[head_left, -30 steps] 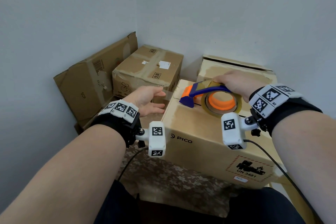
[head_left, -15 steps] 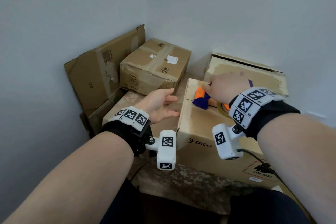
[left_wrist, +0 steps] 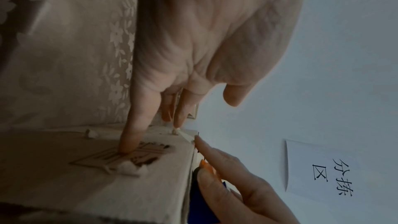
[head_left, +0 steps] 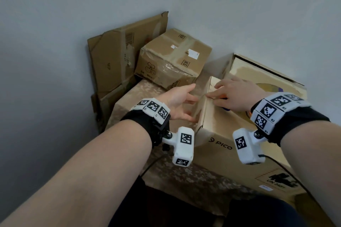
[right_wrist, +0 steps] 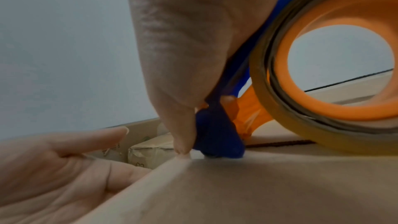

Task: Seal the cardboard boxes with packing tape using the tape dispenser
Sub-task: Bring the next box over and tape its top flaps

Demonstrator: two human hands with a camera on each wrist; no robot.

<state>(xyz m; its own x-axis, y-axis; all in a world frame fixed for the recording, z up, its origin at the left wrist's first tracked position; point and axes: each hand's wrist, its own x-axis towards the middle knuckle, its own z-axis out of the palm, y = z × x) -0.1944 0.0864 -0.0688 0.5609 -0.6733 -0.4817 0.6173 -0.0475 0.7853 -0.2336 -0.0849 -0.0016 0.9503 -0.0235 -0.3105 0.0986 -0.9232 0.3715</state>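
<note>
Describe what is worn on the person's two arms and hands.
Both forearms and hands are bare, with no sleeves or gloves. Each wrist wears a black band topped by white blocks printed with black square-code markers. A white camera housing, also marker-tagged, hangs under each wrist on a small bracket, and a thin black cable trails from it.

The front box [head_left: 230, 131] is matt brown cardboard, smooth on top. The tape dispenser [right_wrist: 219, 135] is glossy blue and orange plastic, and its tape roll [right_wrist: 269, 108] looks shiny, translucent tan. The small box [head_left: 171, 61] behind wears glossy, wrinkled tape strips. A cloth [left_wrist: 64, 57] with a woven flower pattern has a soft sheen.
</note>
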